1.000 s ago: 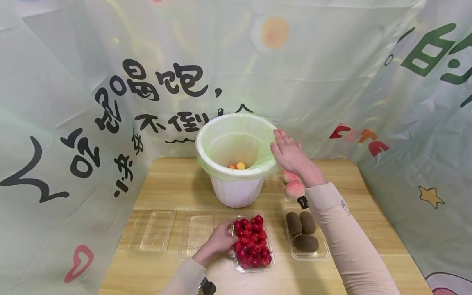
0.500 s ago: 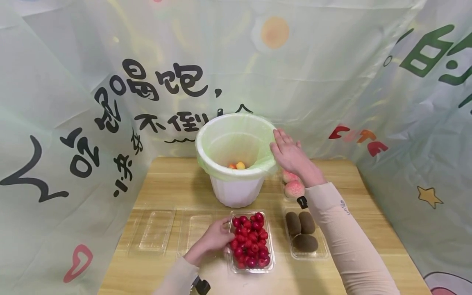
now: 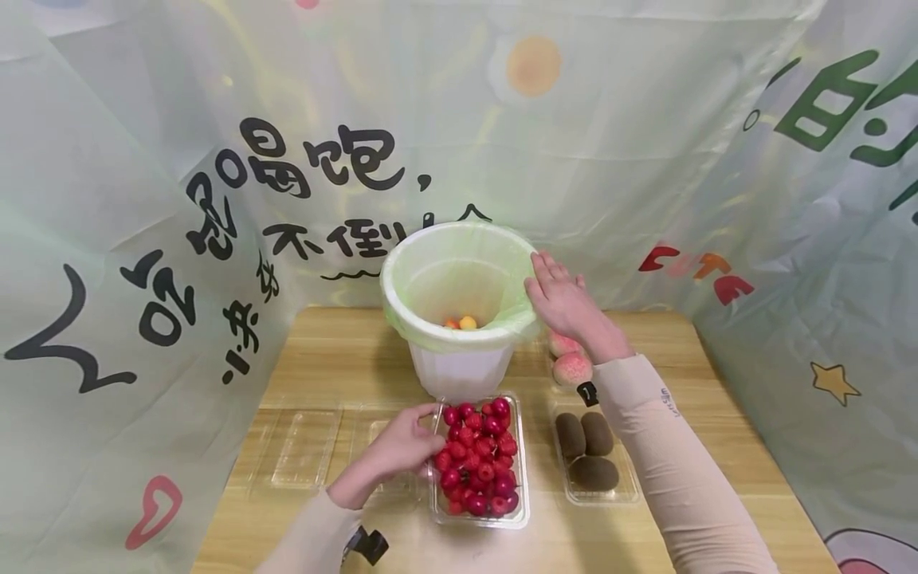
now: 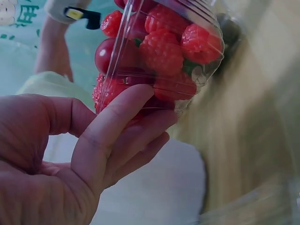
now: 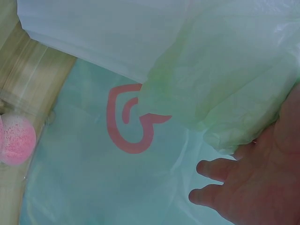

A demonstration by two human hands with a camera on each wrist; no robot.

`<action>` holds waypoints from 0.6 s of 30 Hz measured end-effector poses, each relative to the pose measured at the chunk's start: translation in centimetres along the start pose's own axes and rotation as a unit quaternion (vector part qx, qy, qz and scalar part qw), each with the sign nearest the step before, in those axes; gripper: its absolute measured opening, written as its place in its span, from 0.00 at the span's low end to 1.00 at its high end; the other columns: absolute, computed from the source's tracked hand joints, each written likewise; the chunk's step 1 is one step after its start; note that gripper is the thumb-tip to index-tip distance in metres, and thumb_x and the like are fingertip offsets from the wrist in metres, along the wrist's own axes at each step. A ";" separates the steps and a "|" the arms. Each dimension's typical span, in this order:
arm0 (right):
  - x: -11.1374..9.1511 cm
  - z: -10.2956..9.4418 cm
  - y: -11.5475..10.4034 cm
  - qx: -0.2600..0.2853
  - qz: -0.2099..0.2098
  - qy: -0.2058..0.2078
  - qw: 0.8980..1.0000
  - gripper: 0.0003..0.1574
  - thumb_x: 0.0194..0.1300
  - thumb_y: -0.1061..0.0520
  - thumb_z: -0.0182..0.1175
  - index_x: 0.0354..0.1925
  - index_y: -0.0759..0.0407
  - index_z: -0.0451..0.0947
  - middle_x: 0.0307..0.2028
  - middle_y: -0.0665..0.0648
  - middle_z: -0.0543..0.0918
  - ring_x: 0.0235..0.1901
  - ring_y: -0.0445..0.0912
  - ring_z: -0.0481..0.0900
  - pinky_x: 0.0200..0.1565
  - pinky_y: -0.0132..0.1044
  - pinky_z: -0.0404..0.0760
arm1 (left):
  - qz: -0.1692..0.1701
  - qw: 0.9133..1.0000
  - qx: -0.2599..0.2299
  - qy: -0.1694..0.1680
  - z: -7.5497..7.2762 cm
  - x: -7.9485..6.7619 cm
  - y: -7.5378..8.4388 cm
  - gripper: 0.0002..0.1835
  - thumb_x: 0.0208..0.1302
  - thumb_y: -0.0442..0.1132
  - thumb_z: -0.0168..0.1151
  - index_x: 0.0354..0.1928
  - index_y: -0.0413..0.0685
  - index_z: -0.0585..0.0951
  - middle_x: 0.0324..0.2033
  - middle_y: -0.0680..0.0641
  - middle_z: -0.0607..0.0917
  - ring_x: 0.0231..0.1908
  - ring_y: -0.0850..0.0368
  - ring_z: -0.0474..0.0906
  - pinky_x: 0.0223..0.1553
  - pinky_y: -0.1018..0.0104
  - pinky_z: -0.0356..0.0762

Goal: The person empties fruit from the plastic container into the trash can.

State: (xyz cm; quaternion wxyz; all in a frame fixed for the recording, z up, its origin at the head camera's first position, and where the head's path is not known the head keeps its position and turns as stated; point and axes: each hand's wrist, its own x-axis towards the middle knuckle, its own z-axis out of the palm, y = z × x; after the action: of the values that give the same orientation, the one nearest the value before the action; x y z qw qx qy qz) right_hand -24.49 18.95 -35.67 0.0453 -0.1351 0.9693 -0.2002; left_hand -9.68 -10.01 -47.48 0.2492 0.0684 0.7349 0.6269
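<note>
My left hand (image 3: pixel 405 438) grips the left edge of a clear plastic box (image 3: pixel 479 520) full of red raspberries and dark cherries. In the left wrist view its fingers lie against the side and underside of the box, below the raspberries (image 4: pixel 161 51), and the box is raised off the table. My right hand (image 3: pixel 562 296) touches the right rim of a white bucket (image 3: pixel 459 375) lined with a thin green bag (image 3: pixel 512 311). Its fingers look fairly straight in the head view. A few orange and yellow fruits (image 3: pixel 468 322) lie inside the bucket.
A clear box with three kiwis (image 3: pixel 594 473) stands to the right. Behind it, partly hidden by my right forearm, are pink peaches (image 3: pixel 572 368). At the left lie clear plastic boxes (image 3: pixel 297 450) without fruit. Printed cloth (image 3: pixel 610 159) encloses the wooden table (image 3: pixel 337 343).
My left hand has lifted the box of raspberries and cherries and shifted it slightly left and toward the bucket. My right hand stays at the bucket rim.
</note>
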 end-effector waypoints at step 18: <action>-0.1 0.0 -0.1 0.007 0.001 0.001 1.000 0.45 0.84 0.36 0.23 0.85 0.57 0.32 0.85 0.64 0.37 0.84 0.65 0.36 0.79 0.71 0.34 | 0.012 0.999 0.035 0.001 -2.8 -2.7 7.5 0.43 0.63 0.26 0.58 0.80 0.29 0.56 0.27 0.42 0.88 0.20 0.58 0.84 0.23 0.64 0.87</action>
State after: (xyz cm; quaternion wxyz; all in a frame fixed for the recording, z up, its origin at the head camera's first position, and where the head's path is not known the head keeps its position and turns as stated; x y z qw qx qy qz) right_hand -24.41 18.89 -35.67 0.0449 -0.1340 0.9681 -0.2069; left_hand -10.17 -12.05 -39.25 0.2381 0.0855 0.7555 0.6043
